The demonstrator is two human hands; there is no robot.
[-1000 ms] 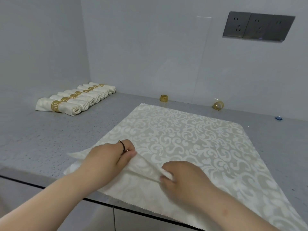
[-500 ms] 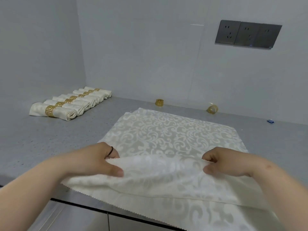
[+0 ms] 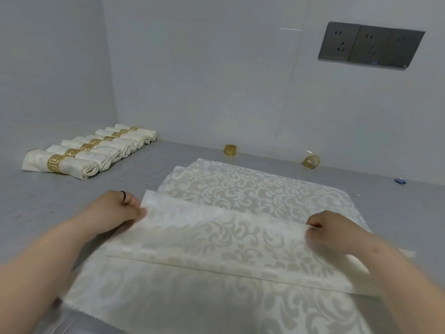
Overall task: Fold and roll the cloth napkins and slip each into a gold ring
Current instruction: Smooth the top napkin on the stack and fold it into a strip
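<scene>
A cream damask napkin (image 3: 252, 191) lies spread on the grey counter (image 3: 60, 208), with another napkin under it. Its near edge is lifted and carried toward the far edge as a fold. My left hand (image 3: 118, 208) pinches the fold's left corner. My right hand (image 3: 330, 232) pinches the right corner. One gold ring (image 3: 230, 149) stands upright near the back wall. A second gold ring (image 3: 311, 161) lies to its right.
Several rolled napkins in gold rings (image 3: 89, 150) lie in a row at the back left. A small blue scrap (image 3: 400, 181) sits at the far right. Grey wall sockets (image 3: 370, 45) hang above. The counter's front edge runs under the cloth.
Both hands took the napkin's near edge, spread apart to its two corners and carried it up and away from me, widening the fold.
</scene>
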